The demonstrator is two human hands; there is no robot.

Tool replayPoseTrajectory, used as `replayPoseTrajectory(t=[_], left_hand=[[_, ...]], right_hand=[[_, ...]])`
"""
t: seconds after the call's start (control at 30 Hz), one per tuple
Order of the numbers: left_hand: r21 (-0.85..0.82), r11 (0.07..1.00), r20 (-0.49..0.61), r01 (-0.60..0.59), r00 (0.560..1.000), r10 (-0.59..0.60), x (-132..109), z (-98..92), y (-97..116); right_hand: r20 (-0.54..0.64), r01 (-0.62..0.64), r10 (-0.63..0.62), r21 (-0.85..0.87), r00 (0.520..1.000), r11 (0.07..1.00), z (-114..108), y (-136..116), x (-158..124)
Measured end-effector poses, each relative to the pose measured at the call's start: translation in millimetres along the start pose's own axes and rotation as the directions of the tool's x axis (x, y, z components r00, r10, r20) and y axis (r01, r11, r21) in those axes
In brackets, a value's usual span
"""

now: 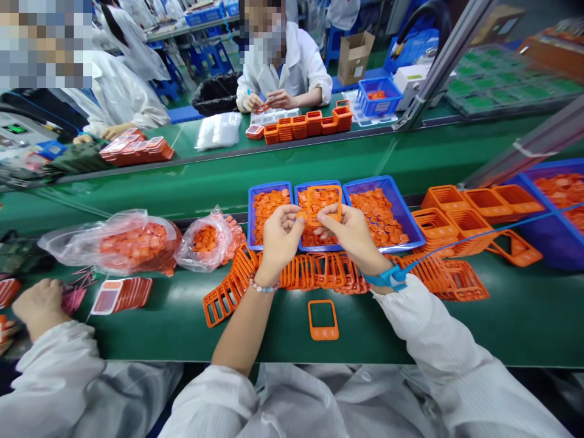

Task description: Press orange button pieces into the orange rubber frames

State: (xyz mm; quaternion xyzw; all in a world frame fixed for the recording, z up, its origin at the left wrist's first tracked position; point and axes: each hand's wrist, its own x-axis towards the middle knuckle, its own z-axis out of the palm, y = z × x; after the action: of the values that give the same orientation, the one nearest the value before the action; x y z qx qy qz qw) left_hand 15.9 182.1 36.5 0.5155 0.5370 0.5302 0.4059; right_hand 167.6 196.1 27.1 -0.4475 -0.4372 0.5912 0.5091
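My right hand [350,234] grips an orange plastic frame [340,198], held upright above the middle blue bin [318,184]. Close to the frame's left side, my left hand [281,236] is closed, with a small orange plastic part [301,216] pinched between thumb and finger. Whether this part touches the frame I cannot tell. On the green table in front of me lies a single orange frame [324,334]. A row of leaning orange frames [301,272] runs under and between my forearms.
Small orange parts fill the left bin [271,187] and right bin [413,225]. Stacked frames [472,228] stand at the right; plastic bags [132,240] of parts lie left. A neighbour's hand [40,304] is at far left. A blue wrist cord [456,241] stretches rightward.
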Motion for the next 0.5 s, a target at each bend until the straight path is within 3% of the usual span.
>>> replayPoseTrajectory(t=[0.17, 0.3, 0.5], left_hand=[[0.184, 0.974, 0.117, -0.130, 0.987, 0.110, -5.0, -2.2, -1.1], [0.292, 0.934, 0.121, -0.204, 0.977, 0.176, -11.5, -2.4, 5.7], [0.487, 0.797, 0.174, -0.356, 0.934, 0.311, -15.7, -3.4, 13.6]], right_hand=[[0.019, 0.026, -0.025, -0.026, 0.999, 0.999, -1.3, 2.9, 0.0], [0.029, 0.020, -0.019, -0.024, 0.999, 1.000, -2.4, 3.1, 0.4], [0.073, 0.048, -0.046, -0.027, 0.996, 0.998, -3.1, 0.2, 0.3]])
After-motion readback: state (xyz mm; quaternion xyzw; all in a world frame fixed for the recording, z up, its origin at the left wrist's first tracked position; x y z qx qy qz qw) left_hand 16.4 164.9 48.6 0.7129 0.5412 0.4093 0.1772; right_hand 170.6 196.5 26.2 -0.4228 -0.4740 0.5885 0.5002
